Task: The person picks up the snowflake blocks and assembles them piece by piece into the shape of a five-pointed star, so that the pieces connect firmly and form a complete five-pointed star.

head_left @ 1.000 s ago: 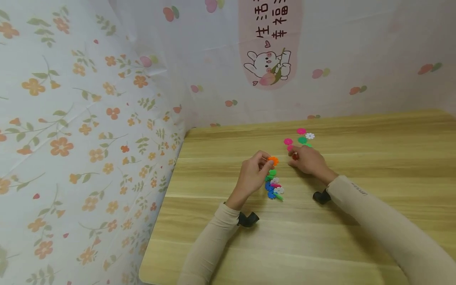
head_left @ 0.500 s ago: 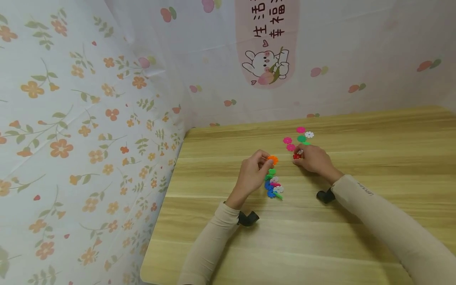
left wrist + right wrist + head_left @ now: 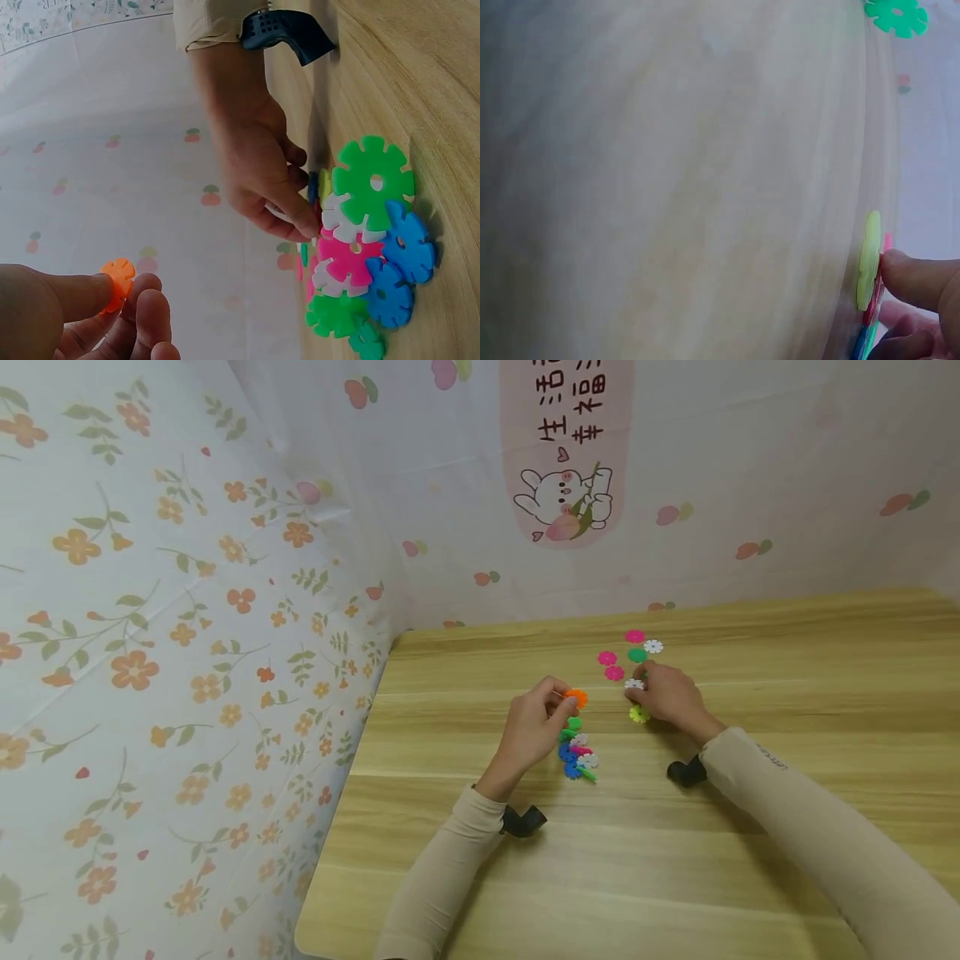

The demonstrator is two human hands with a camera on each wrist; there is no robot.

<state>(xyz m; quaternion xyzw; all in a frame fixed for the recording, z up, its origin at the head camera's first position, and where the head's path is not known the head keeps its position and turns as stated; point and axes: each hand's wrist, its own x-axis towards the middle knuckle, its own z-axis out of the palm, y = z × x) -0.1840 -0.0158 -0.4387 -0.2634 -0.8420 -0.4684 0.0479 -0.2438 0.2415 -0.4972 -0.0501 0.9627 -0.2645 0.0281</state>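
Observation:
In the head view my left hand (image 3: 534,727) pinches an orange notched flower disc (image 3: 577,697) between thumb and fingers, above the table. Just below it lies an overlapping row of discs: green (image 3: 375,180), pink (image 3: 349,255), blue (image 3: 390,292) and white. Whether they are joined cannot be told. My right hand (image 3: 670,700) reaches down with bent fingers to loose discs, a white disc (image 3: 633,684) and a yellow disc (image 3: 639,714) at its fingertips. In the right wrist view the thumb touches near a red disc (image 3: 877,281); whether anything is gripped is hidden.
Loose pink discs (image 3: 607,657), a dark green disc (image 3: 637,655) and another white disc (image 3: 653,646) lie beyond the right hand on the wooden table (image 3: 600,877). Black wrist mounts (image 3: 522,821) hang under both wrists. Patterned cloth (image 3: 450,510) hangs behind and left.
My right hand has shifted slightly to the right, uncovering a pink disc, the white disc and the yellow one. The red disc at its fingertips is now out of sight in the head view. My left hand stays put.

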